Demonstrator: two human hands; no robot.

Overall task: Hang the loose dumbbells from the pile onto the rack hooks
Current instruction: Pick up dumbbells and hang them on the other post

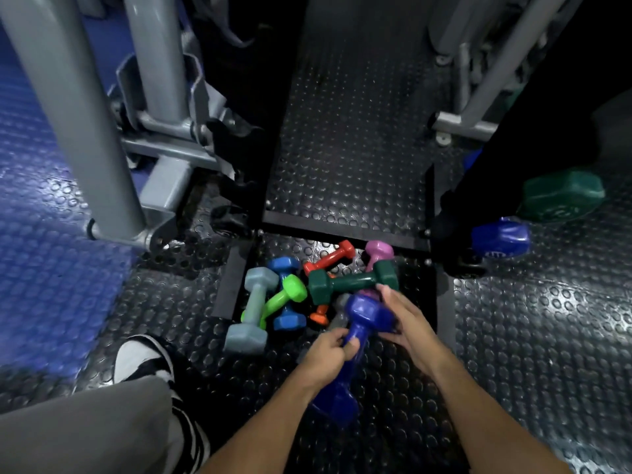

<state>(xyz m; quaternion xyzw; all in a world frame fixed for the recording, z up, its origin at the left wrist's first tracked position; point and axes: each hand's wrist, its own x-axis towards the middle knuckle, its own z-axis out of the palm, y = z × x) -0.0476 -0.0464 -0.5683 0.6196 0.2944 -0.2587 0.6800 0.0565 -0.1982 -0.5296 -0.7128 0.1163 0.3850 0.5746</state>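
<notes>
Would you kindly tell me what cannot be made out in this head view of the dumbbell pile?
- Purple dumbbell: handle hidden by the left hand; near head blurred.
- Pink dumbbell: lower part hidden behind the dark green dumbbell.
- Orange dumbbell: mostly covered by the pile.
- Rack hooks: not identifiable; the upper area is dark.
- Right hand: motion-blurred fingertips.

Pile of small coated dumbbells on the studded floor, placed relative to the dark green dumbbell [352, 281], which lies crosswise on top. Behind it: red dumbbell [330, 258] and pink dumbbell [376, 254]. To its left: lime dumbbell [278, 299] leaning over the blue dumbbell [285, 292], grey dumbbell [251, 307] outermost. An orange dumbbell [319, 316] pokes out beneath. Just in front: purple dumbbell [359, 323], tilted, lifted off the floor.
</notes>
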